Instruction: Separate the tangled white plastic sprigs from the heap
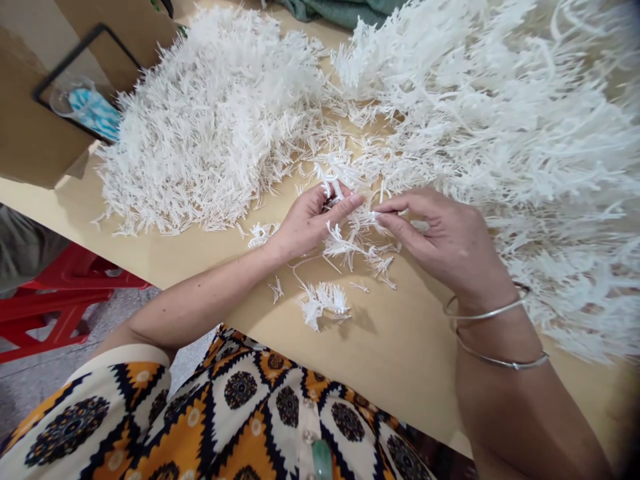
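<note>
My left hand (317, 217) is closed around a small white plastic stem (331, 183) at the middle of the table, with its thumb pointing right. Just to the right, my right hand (435, 230) pinches with thumb and forefinger at a tiny white piece (374, 215); its exact shape is too small to make out. Thin white strands show between the two hands. Below them lie loose white plastic sprigs (350, 247) with fine needle-like tips. Nearer my body rests a separate feathery white sprig (324, 303).
A large heap of white sprigs (220, 120) covers the table (395, 360) at the back left. Another heap, of longer white fronds (525, 133), fills the right. At far left stand a cardboard box (30, 127) and a blue-striped item (95, 110). Red stools (55, 307) are below.
</note>
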A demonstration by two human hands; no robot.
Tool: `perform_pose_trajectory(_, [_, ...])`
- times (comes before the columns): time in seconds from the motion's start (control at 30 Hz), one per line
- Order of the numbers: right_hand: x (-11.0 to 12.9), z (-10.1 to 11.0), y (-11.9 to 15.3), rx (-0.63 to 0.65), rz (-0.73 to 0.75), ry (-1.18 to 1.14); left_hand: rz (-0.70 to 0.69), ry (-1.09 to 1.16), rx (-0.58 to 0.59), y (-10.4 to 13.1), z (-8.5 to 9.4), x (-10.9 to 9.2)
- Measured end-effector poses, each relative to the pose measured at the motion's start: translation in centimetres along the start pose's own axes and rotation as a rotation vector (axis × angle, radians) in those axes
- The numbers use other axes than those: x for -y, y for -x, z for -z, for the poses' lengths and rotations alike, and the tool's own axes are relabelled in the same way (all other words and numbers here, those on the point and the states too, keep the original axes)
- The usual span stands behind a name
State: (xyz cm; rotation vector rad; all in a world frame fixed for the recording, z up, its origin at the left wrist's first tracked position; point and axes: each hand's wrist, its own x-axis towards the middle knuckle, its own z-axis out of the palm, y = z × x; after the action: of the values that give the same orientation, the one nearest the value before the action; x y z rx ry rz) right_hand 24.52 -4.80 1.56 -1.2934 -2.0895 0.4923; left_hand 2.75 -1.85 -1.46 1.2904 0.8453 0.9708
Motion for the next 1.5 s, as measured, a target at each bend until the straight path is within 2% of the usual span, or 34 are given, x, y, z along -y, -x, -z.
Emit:
perform_pose_trajectory(0.17, [-1.0,-2.0,-0.2,-0.030,-0.080,0.060,-0.023,-0.039,0.050,0.2,0.1,0.4])
perform_pose_trajectory(0.27, [-2.1,-2.9,-0.4,-0.106,-0.138,0.133,-0.068,-0.056,0.088,0.5,0.0,0.5])
perform_pose_trajectory(0.37, [-3.1,-3.2,-0.3,-0.216,-0.174,0.170,-0.090,-0.050,0.111,0.7,-0.1,0.3])
perform_pose_trajectory(0.47, [-3.5,-2.9,0.0,-0.234,-0.193,0.116,-0.055,0.006,0.062,0.5,-0.1,0.1])
perform_pose_trajectory(0.57, [-2.8,-2.5,0.1,-0.253,-0.200,0.030,0.004,0.057,-0.004,0.1,0.0,0.2])
perform_pose_trajectory(0.7, [-0.5,-1.2,-0.1,-0.348,-0.165,-0.032,0.025,0.079,-0.031,-0.2,0.2,0.4])
perform_pose_trajectory(0.77, [0.7,-0.6,-0.1,-0.298,-0.135,-0.097,0.009,0.083,-0.046,-0.2,0.2,0.4])
perform_pose_trajectory(0.83, [1.4,-0.2,-0.1,-0.183,-0.074,-0.135,0.001,0.073,-0.065,-0.1,0.2,0.3])
perform_pose_trajectory(0.9, [1.6,-0.3,-0.1,-0.100,-0.003,-0.073,0.009,0.059,-0.074,-0.1,0.2,0.3])
perform_pose_trajectory(1.03, [1.2,-1.5,-0.2,-0.036,0.084,0.116,0.022,0.040,-0.100,-0.4,0.3,0.5])
perform_pose_trajectory(1.17, [1.5,-2.6,-0.1,0.298,0.234,0.045,0.060,0.084,-0.285,-1.1,0.3,1.3])
perform_pose_trajectory(1.23, [1.7,-2.7,0.0,0.381,0.260,0.012,0.059,0.141,-0.311,-1.3,0.3,1.4])
perform_pose_trajectory(1.3, [1.5,-2.4,0.1,0.308,0.221,0.072,0.042,0.190,-0.253,-1.2,0.4,1.4])
perform_pose_trajectory(1.4, [0.8,-1.6,0.0,0.136,0.064,0.217,0.042,0.210,-0.184,-0.8,0.5,0.9])
perform_pose_trajectory(1.5, [0.2,-1.2,-0.1,-0.046,-0.050,0.200,0.041,0.185,-0.164,-0.5,0.4,0.5])
